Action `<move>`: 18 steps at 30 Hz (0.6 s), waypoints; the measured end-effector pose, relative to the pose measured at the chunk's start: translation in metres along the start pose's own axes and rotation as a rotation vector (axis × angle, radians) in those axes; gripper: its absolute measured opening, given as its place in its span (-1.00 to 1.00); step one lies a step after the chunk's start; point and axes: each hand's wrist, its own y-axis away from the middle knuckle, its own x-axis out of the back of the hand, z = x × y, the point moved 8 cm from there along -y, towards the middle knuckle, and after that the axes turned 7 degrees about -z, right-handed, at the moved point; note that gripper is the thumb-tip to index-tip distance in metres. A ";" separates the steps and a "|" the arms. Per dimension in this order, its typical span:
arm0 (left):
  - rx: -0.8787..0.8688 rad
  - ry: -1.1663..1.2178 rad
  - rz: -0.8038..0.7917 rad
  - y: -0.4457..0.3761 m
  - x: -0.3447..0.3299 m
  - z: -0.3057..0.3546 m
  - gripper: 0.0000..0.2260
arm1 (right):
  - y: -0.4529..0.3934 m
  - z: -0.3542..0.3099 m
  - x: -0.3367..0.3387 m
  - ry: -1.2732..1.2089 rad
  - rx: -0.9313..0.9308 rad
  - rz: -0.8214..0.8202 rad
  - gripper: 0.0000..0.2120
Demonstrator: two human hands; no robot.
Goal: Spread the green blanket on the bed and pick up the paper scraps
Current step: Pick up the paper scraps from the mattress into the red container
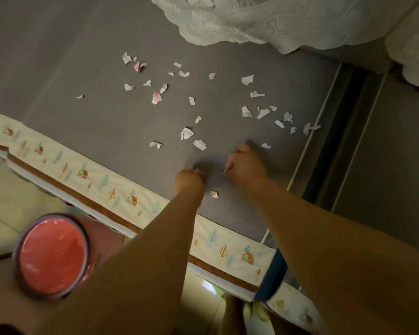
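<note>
- head view looks down on a bed [107,122] covered in a grey sheet, with both bare forearms reaching over its near edge.
- left hand [190,178] rests on the grey surface with its fingers curled under into a fist; whether it holds a scrap i cannot tell.
- right hand [243,165] is also curled, knuckles down on the sheet, and a sliver of white shows at its fingers, so it seems to pinch a bit of paper.
- paper scraps [186,133] lie scattered across the grey sheet beyond the hands, mostly white, a couple with pink on them; one small crumpled scrap [214,194] sits between the two wrists.
- a pale green lacy blanket [264,22] is bunched at the far side of the bed, well apart from the hands, its scalloped edge lying on the grey.
- an embroidered cream border [87,175] with little houses and trees runs along the near edge of the bed.
- a round bin with a pink liner [51,256] stands on the floor just beside the bed, under the left forearm.
</note>
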 end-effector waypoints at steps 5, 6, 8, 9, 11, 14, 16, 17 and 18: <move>-0.226 -0.319 0.003 0.019 -0.015 0.000 -0.78 | -0.004 -0.010 -0.022 0.043 -0.051 -0.158 -0.75; -0.237 -0.341 -0.039 0.023 -0.025 -0.002 -0.77 | -0.001 -0.008 -0.022 0.023 -0.067 -0.133 -0.76; -0.218 -0.338 -0.093 0.026 -0.042 -0.007 -0.74 | 0.008 -0.001 -0.020 -0.019 -0.092 -0.056 -0.79; -0.198 -0.289 -0.101 0.025 -0.046 -0.009 -0.74 | 0.010 0.001 -0.019 -0.060 -0.092 -0.028 -0.81; -0.159 -0.238 -0.116 0.025 -0.050 -0.010 -0.72 | 0.013 0.006 -0.018 -0.173 -0.101 0.004 -0.85; -0.226 -0.344 -0.106 0.024 -0.048 -0.001 -0.70 | 0.016 0.004 -0.014 -0.280 -0.101 0.017 -0.87; -0.222 -0.198 -0.086 0.028 -0.034 -0.003 -0.71 | 0.020 -0.005 -0.016 -0.361 -0.093 0.000 -0.82; -0.193 -0.047 -0.070 0.030 -0.018 -0.007 -0.72 | 0.023 -0.018 -0.018 -0.416 -0.076 -0.021 -0.79; -0.154 0.107 -0.058 0.032 -0.004 -0.011 -0.73 | 0.024 -0.030 -0.021 -0.453 -0.066 -0.051 -0.77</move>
